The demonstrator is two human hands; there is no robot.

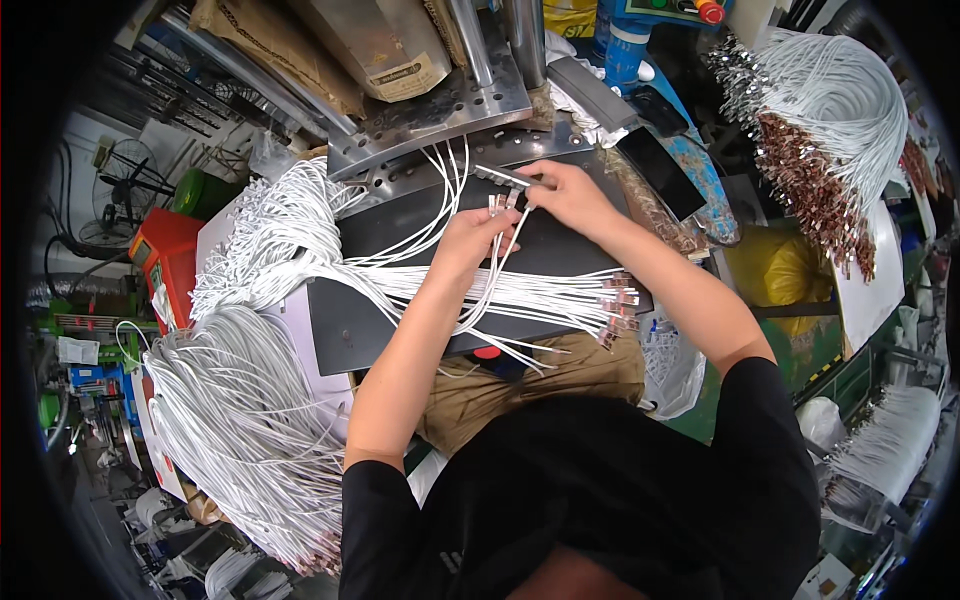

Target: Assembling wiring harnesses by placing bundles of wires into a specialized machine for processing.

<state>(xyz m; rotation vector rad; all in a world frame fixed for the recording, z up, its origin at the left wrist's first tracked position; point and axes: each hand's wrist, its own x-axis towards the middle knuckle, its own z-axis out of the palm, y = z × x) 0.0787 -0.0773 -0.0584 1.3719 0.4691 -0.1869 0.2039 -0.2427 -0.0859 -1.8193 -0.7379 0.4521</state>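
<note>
The left hand (476, 240) pinches a few white cables (488, 290) close to their copper-coloured ends (497, 205), above the black board (395, 215) and in front of the metal press (430, 128). Just beside it, the right hand (566, 196) has its bent fingers at the near end of a grey strip (495, 177), though whether they clamp it I cannot tell. A loose bundle (545, 288) of more cables lies across the board, nearer the person, its tips pointing right.

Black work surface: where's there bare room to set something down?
Bare: the near-left corner, bordered by left forearm and white wires; a patch between right forearm and wires. Crowded: the middle, with wires, left hand and right hand.
</note>
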